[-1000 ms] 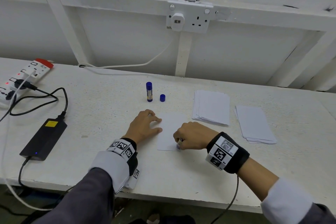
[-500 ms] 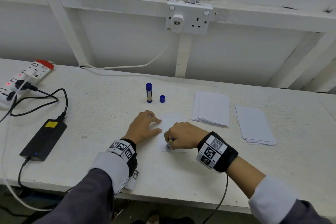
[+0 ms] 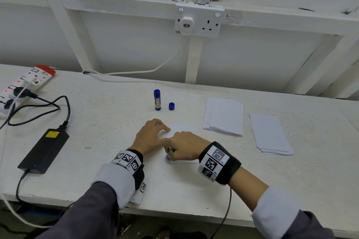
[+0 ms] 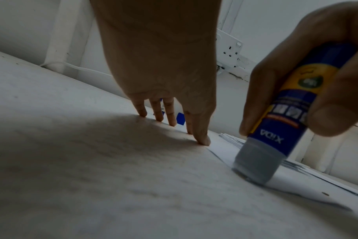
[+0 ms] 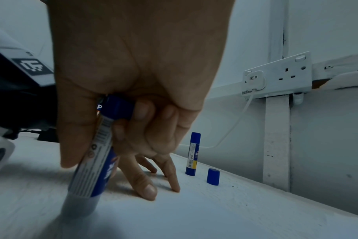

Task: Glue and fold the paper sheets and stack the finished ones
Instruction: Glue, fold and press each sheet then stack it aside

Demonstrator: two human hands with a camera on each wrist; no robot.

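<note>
A single white sheet [image 3: 183, 127] lies flat on the table in front of me. My right hand [image 3: 184, 148] grips an uncapped blue glue stick [image 4: 280, 127] [image 5: 96, 163], its tip pressed on the sheet's near left corner [image 4: 253, 171]. My left hand [image 3: 153, 136] rests with straight fingertips [image 4: 203, 140] on the sheet's left edge, holding it down. A second, capped glue stick [image 3: 157, 100] [image 5: 192, 153] stands behind the sheet, with a loose blue cap [image 3: 171, 106] [image 5: 213, 176] beside it. Two piles of white sheets lie to the right: a nearer pile [image 3: 223, 115] and a farther right pile [image 3: 270, 134].
A black power adapter [image 3: 44, 150] with cables lies at the left, and a white power strip [image 3: 23, 85] at the far left. A wall socket [image 3: 199, 20] with a plugged charger is on the back wall. The table's front edge [image 3: 174, 211] runs just below my wrists.
My right hand has slid the glue stick leftward along the sheet's near edge, from the middle to the near left corner. The left hand has stayed in place on the sheet.
</note>
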